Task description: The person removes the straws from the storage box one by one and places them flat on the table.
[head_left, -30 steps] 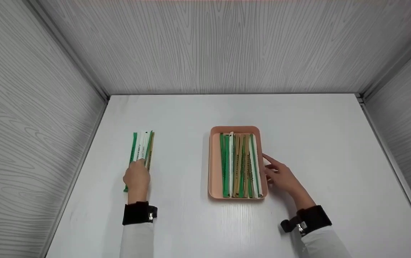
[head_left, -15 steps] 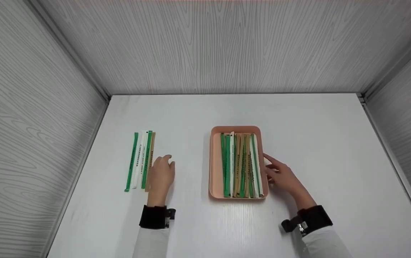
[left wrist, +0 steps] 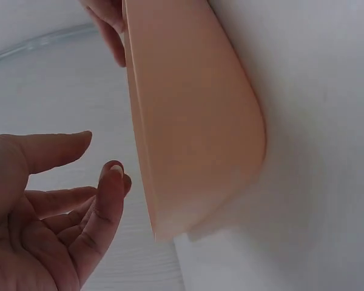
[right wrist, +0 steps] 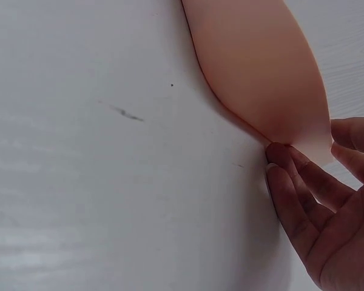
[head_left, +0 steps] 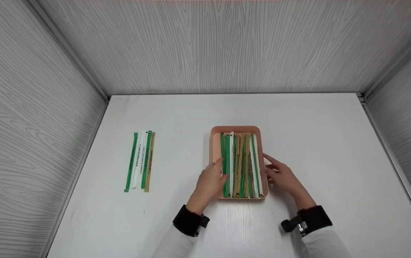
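My left hand (head_left: 210, 181) reaches over the left rim of the pink tray (head_left: 215, 143), beside the leftmost green wrapped straw (head_left: 226, 186). In the left wrist view its fingers are loosely bent, with a gap between thumb and forefinger and nothing between them; the tray's outer wall (left wrist: 188, 121) stands beside it. My right hand (head_left: 280, 177) stays at the tray's right side. The right wrist view shows its fingertips (right wrist: 279, 151) touching the lower wall, and other fingers near the rim. Green, white and brown wrapped straws lie lengthwise inside the tray.
To the left on the white table (head_left: 176, 118), a green straw (head_left: 131, 161), white straws (head_left: 138, 157), another green straw (head_left: 147, 161) and a brown straw (head_left: 149, 165) lie side by side. Grey wood-grain panels (head_left: 205, 46) enclose the table at the back and sides.
My left hand has lifted away from the row of straws and moved right to the tray, leaving the row lying on the table. My right hand and the tray have barely moved.
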A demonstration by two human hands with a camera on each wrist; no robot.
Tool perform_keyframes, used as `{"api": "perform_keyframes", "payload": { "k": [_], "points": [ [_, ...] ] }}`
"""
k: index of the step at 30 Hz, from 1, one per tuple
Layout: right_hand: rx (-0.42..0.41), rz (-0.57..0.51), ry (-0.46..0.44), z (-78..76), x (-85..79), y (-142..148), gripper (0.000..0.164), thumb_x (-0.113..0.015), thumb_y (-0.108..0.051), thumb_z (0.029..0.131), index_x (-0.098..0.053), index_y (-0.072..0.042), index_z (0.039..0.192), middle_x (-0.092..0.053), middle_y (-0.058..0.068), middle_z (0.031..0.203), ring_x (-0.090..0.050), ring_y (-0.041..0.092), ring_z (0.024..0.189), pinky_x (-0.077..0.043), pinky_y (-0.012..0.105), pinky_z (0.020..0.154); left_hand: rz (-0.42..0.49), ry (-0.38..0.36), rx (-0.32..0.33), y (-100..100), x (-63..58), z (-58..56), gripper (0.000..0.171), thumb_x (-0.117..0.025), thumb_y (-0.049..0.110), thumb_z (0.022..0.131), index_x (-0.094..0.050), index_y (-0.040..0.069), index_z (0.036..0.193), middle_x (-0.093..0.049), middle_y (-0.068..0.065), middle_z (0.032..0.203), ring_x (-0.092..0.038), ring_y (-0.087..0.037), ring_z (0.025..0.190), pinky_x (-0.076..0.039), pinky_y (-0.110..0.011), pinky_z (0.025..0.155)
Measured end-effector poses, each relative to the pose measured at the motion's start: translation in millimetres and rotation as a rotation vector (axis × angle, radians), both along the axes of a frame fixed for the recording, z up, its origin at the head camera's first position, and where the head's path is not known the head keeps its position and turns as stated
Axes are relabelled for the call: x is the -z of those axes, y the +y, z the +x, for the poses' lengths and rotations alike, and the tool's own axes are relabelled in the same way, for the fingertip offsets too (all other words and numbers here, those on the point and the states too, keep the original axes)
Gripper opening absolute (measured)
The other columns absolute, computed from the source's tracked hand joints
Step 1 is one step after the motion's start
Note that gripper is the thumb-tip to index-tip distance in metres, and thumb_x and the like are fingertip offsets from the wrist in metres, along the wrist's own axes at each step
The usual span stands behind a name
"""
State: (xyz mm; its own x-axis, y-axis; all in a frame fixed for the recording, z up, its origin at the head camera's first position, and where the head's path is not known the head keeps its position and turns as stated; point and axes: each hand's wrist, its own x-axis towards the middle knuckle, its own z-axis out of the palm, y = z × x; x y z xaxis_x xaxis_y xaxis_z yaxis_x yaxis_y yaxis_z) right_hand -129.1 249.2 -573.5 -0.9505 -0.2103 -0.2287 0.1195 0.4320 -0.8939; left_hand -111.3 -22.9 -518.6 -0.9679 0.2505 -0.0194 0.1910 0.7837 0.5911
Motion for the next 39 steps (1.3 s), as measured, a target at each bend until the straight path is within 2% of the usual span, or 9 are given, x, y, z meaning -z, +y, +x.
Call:
{"api": "perform_keyframes", "payload": {
  "k": [4,7,13,17,22,27,35,39],
  "points": [
    [0.001,-0.004,-0.008,-0.9,0.8,0,0.054,-0.052,-0.022,0.103,-0.035,-0.024,0.154,-0.059,0.021,0.124,-0.066,0.024,0.088,-0.055,0.037,0.072,-0.012,-0.022,0.018,12,3.2,0.5,0.062,-0.073,0.012,0.089,-0.045,-0.009,0.140,-0.061,-0.028,0.114,-0.065,-0.036,0.096,-0.055,-0.041,0.076],
    [-0.004,-0.001,-0.005,-0.8,1.6,0,0.054,-0.052,-0.021,0.103,-0.035,-0.023,0.154,-0.059,0.022,0.124,-0.066,0.024,0.089,-0.055,0.037,0.073,-0.030,-0.032,0.020,18,8.2,0.1,0.060,-0.073,0.010,0.088,-0.045,-0.011,0.138,-0.062,-0.027,0.111,-0.064,-0.036,0.098,-0.055,-0.041,0.078],
    [-0.001,-0.002,0.001,-0.6,1.1,-1,0.054,-0.052,-0.019,0.103,-0.036,-0.022,0.154,-0.060,0.021,0.123,-0.066,0.024,0.090,-0.055,0.037,0.073,-0.070,-0.061,-0.006,24,23.6,0.8,0.057,-0.073,0.017,0.089,-0.049,-0.011,0.134,-0.062,-0.026,0.108,-0.064,-0.035,0.094,-0.055,-0.041,0.074],
    [0.000,-0.006,0.000,-0.2,0.7,-1,0.054,-0.052,-0.019,0.102,-0.036,-0.021,0.154,-0.060,0.022,0.123,-0.066,0.024,0.090,-0.055,0.036,0.073,-0.083,-0.049,-0.012,26,29.4,3.3,0.055,-0.072,0.019,0.090,-0.051,-0.010,0.131,-0.062,-0.025,0.104,-0.065,-0.033,0.086,-0.055,-0.040,0.068],
    [0.000,-0.005,0.012,1.0,-0.2,-1,0.055,-0.053,-0.020,0.102,-0.035,-0.017,0.154,-0.060,0.024,0.124,-0.067,0.025,0.090,-0.056,0.037,0.073,-0.100,-0.013,-0.008,26,33.2,4.0,0.049,-0.072,0.013,0.089,-0.052,-0.010,0.128,-0.062,-0.022,0.096,-0.065,-0.032,0.074,-0.054,-0.039,0.060],
    [-0.001,0.000,0.019,1.1,1.6,-1,0.055,-0.053,-0.020,0.102,-0.035,-0.017,0.154,-0.060,0.024,0.123,-0.066,0.025,0.090,-0.056,0.036,0.073,-0.101,-0.035,-0.013,26,34.8,1.9,0.047,-0.071,0.012,0.090,-0.051,-0.008,0.127,-0.062,-0.020,0.094,-0.064,-0.031,0.073,-0.053,-0.039,0.061],
    [0.005,-0.006,0.015,0.7,1.1,0,0.055,-0.054,-0.020,0.102,-0.036,-0.019,0.154,-0.061,0.022,0.122,-0.066,0.025,0.090,-0.056,0.036,0.072,-0.056,-0.051,-0.038,25,32.6,-0.1,0.041,-0.074,0.011,0.088,-0.057,-0.006,0.122,-0.066,-0.018,0.094,-0.067,-0.029,0.082,-0.054,-0.037,0.065],
    [-0.007,-0.009,0.014,0.5,1.0,0,0.055,-0.053,-0.020,0.102,-0.035,-0.018,0.154,-0.060,0.023,0.123,-0.066,0.026,0.090,-0.056,0.037,0.073,-0.010,-0.049,-0.060,24,31.7,-0.7,0.047,-0.076,0.012,0.086,-0.057,-0.005,0.126,-0.068,-0.019,0.100,-0.067,-0.030,0.088,-0.055,-0.037,0.071]
  ]
}}
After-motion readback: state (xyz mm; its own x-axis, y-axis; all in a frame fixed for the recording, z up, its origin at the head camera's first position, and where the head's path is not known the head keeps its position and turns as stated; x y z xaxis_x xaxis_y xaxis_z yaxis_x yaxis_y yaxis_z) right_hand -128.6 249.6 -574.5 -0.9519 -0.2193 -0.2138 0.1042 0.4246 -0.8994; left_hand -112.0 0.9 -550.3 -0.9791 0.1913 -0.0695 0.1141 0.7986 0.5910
